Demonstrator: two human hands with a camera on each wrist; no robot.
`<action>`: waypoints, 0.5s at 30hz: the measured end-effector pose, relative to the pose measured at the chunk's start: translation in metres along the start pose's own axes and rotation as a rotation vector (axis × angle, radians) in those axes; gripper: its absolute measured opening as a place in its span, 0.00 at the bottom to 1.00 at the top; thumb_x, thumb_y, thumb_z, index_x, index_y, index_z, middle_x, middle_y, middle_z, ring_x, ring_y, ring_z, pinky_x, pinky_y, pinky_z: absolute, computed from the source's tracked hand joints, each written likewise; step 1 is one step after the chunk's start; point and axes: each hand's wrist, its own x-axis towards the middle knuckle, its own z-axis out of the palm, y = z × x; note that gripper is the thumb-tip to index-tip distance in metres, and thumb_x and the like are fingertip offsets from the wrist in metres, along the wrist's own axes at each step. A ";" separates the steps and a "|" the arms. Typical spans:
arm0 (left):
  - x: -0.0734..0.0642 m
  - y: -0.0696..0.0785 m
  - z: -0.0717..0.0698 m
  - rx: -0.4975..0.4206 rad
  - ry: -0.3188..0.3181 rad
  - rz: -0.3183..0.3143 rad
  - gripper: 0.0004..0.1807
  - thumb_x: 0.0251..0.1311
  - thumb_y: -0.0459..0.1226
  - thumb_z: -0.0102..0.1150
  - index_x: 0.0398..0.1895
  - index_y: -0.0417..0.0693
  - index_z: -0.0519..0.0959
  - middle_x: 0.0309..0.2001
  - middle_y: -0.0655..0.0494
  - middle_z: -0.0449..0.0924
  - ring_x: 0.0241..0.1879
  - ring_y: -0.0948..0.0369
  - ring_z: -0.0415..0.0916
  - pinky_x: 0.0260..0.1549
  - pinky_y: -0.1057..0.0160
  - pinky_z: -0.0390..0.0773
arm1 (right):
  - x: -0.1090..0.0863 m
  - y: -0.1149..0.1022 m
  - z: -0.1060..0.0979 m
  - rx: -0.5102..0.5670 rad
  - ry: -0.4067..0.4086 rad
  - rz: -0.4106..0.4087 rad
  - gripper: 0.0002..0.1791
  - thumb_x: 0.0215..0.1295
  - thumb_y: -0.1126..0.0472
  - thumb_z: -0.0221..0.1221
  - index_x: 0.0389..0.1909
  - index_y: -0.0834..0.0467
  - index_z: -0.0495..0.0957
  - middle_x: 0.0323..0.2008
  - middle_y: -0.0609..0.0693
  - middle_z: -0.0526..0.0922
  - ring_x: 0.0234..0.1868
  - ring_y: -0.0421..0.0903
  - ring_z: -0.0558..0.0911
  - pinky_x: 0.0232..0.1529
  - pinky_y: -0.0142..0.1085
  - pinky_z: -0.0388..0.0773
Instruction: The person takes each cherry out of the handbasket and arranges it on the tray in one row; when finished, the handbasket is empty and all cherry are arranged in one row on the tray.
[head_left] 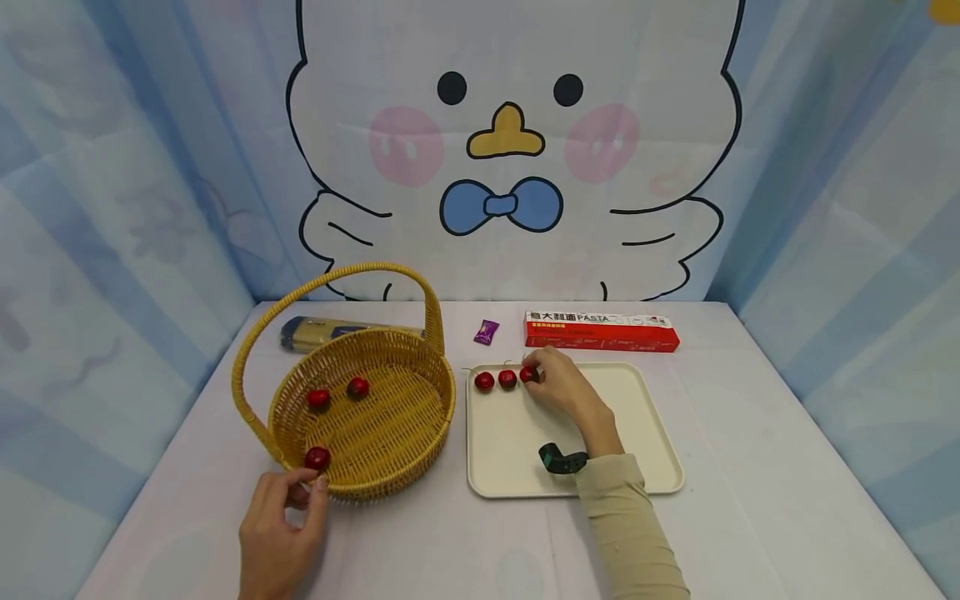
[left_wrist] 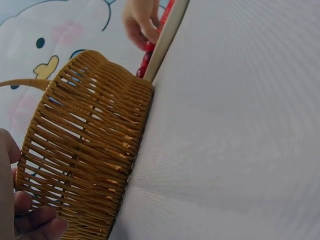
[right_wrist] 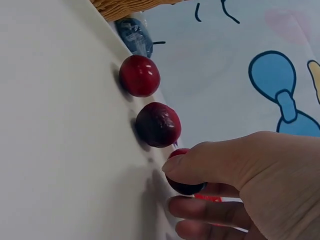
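Observation:
With its thumb and fingertips, my right hand (head_left: 561, 385) pinches a dark red cherry (right_wrist: 186, 186) at the tray's back edge. Two other cherries (head_left: 484, 382) (right_wrist: 158, 125) lie in line to its left on the cream tray (head_left: 517, 450). At the near left rim of the yellow wicker basket (head_left: 405, 417), my left hand (head_left: 279, 525) holds a cherry (head_left: 317, 458) at its thumb and fingertips, partly hidden in the left wrist view. Its other fingers (left_wrist: 42, 222) lie curled beside the basket's outer wall. Two more cherries (head_left: 318, 399) (head_left: 357, 387) lie inside the basket.
A red and white pasta box (head_left: 600, 332) lies behind the tray, with a small purple wrapped candy (head_left: 486, 332) to its left. Behind the basket is a yellow and dark package (head_left: 318, 333). The basket's tall handle (head_left: 330, 275) arches over it.

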 end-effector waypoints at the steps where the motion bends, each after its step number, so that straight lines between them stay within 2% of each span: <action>1: 0.000 0.000 0.000 0.000 -0.001 -0.002 0.10 0.53 0.29 0.69 0.38 0.42 0.80 0.30 0.55 0.72 0.30 0.68 0.67 0.30 0.80 0.68 | 0.000 0.001 0.001 0.001 -0.001 0.003 0.17 0.61 0.66 0.63 0.52 0.63 0.80 0.47 0.56 0.80 0.43 0.50 0.76 0.49 0.43 0.79; 15: -0.001 0.000 0.001 0.002 -0.013 -0.025 0.09 0.54 0.30 0.68 0.38 0.41 0.80 0.30 0.55 0.71 0.31 0.68 0.66 0.32 0.83 0.67 | 0.001 0.005 0.002 -0.017 -0.030 0.026 0.20 0.61 0.64 0.64 0.55 0.63 0.78 0.51 0.57 0.81 0.45 0.51 0.78 0.52 0.45 0.80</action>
